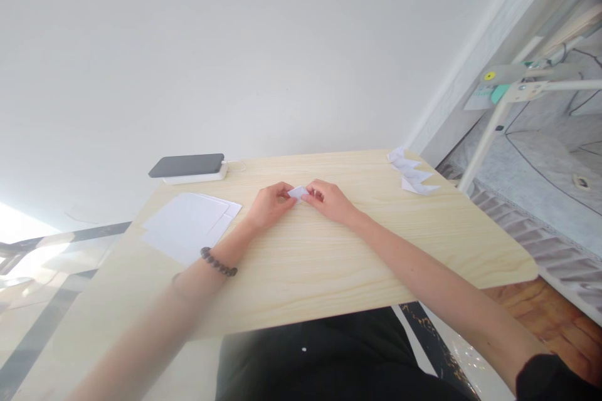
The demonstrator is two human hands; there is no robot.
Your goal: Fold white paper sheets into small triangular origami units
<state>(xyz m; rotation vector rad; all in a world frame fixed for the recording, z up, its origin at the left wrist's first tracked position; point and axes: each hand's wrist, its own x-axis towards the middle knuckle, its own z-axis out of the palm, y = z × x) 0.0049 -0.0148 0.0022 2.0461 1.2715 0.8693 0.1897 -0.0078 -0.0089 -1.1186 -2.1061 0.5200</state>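
A small folded piece of white paper [298,192] is held between my two hands, just above the middle of the wooden table [310,263]. My left hand [271,205] pinches its left side between thumb and fingers. On the right side, my right hand [329,200] grips it in the same way. A stack of white paper sheets [185,219] lies to the left, beside my left forearm. Several folded white paper pieces [414,174] with pointed ends rest in a row near the table's far right corner.
A dark phone [188,165] lies on a white block [197,178] at the far left, with a white cable [239,166] attached. The white wall [282,62] rises behind the table. A white metal frame [489,131] stands beyond the right edge.
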